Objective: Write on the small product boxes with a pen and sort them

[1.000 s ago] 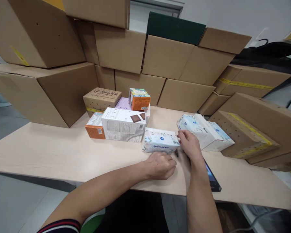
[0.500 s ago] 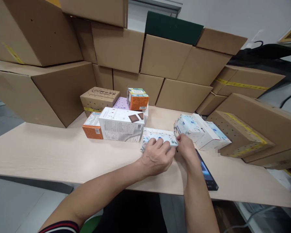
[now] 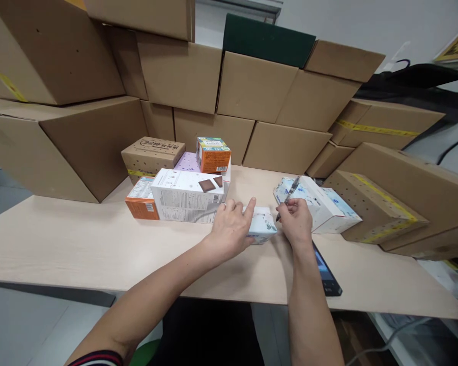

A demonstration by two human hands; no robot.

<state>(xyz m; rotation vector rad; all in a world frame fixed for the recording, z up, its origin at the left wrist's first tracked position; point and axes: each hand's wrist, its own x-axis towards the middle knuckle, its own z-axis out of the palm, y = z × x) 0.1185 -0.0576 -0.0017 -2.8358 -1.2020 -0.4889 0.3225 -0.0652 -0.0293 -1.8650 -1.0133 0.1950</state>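
Note:
A small white and pale-blue floral tissue pack (image 3: pixel 264 227) lies on the table in front of me. My left hand (image 3: pixel 231 227) grips it from the left, thumb at the near side and fingers over the top, covering its left part. The index finger points up and away. In my right hand (image 3: pixel 296 222) a pen (image 3: pixel 292 188) is pinched between thumb and fingers, tilted, its lower end close to the pack's right end. Whether the tip touches the pack I cannot tell.
Left of the pack stand a white carton (image 3: pixel 189 198), orange boxes (image 3: pixel 142 201) and a brown box (image 3: pixel 152 155). More floral packs (image 3: pixel 313 201) sit at the right. A dark tablet (image 3: pixel 328 277) lies beside my right forearm. Stacked cardboard boxes (image 3: pixel 257 86) wall the back.
My left hand has shifted left along the tissue pack and its index finger has lifted. The pack appears turned, its end now toward my right hand. The pen has tilted to the right.

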